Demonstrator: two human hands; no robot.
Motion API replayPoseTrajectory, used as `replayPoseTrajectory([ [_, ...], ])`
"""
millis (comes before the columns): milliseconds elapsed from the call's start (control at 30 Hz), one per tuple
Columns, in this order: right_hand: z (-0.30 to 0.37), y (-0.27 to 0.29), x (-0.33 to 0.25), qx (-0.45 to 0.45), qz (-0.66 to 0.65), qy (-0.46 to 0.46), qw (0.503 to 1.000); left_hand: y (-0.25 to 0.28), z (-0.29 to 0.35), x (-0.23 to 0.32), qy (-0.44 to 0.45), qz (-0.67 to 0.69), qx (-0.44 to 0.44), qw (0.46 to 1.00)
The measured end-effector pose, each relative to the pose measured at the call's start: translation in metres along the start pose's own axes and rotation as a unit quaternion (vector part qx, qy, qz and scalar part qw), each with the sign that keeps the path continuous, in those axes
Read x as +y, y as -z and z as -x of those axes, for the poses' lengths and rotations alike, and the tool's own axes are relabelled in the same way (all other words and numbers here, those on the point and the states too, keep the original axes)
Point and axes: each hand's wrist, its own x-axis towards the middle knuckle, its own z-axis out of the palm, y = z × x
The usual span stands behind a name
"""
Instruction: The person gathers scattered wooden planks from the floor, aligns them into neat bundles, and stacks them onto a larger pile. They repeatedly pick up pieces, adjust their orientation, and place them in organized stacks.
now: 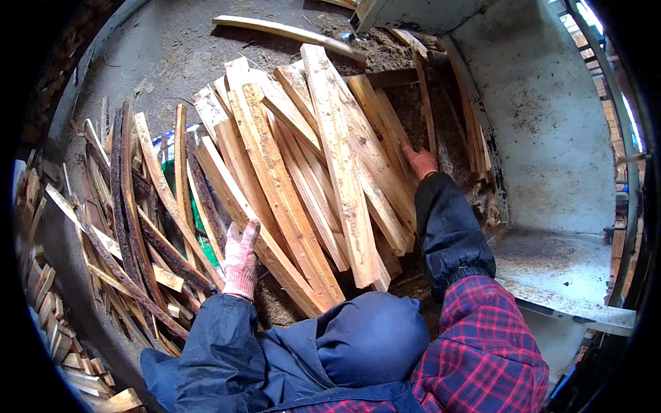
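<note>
A heap of sawn wooden planks (337, 165) lies lengthwise in front of me, its pieces fanned and overlapping. My left hand (241, 258), in a pale pinkish work glove, rests against the outer side of the leftmost plank (256, 237), fingers stretched upward and not wrapped round it. At the heap's far right side, my right hand (418, 161) in a reddish glove touches the edge of a plank (383, 124). Its fingers reach toward the wood, partly apart; their undersides are hidden.
Thin bark-edged strips (134, 220) lie piled to the left, over something green and white (200, 213). Short wood pieces (65, 330) are stacked at the lower left. A pale metal panel (551, 131) with a ledge (558, 268) stands right. One loose stick (289, 33) lies beyond the heap.
</note>
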Motion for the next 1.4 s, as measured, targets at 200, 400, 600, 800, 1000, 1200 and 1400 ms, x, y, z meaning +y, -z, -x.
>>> replayPoseTrajectory([
  [200,-0.004,-0.003,0.004,0.003,-0.051,0.046,0.998,-0.004,0.005,0.01,0.012,0.03,-0.007,0.999],
  [400,0.002,0.009,-0.002,-0.088,0.007,0.146,0.985,-0.01,-0.006,-0.007,0.043,0.052,0.041,0.997],
  [600,0.035,0.056,-0.026,0.008,0.009,0.186,0.982,-0.013,0.005,0.01,0.058,0.133,-0.012,0.989],
  [800,0.052,0.068,-0.077,-0.124,-0.109,0.291,0.942,-0.016,0.003,0.007,0.033,0.149,0.026,0.988],
  [1000,-0.033,0.009,0.016,0.034,0.147,0.38,0.913,-0.023,-0.022,-0.022,0.066,0.25,0.034,0.965],
  [1200,-0.02,-0.013,-0.027,-0.183,-0.098,0.217,0.954,0.006,-0.047,-0.048,0.004,0.325,0.087,0.942],
  [1400,-0.021,-0.028,-0.005,-0.335,-0.472,0.099,0.809,-0.038,-0.046,-0.022,0.077,0.428,-0.059,0.899],
])
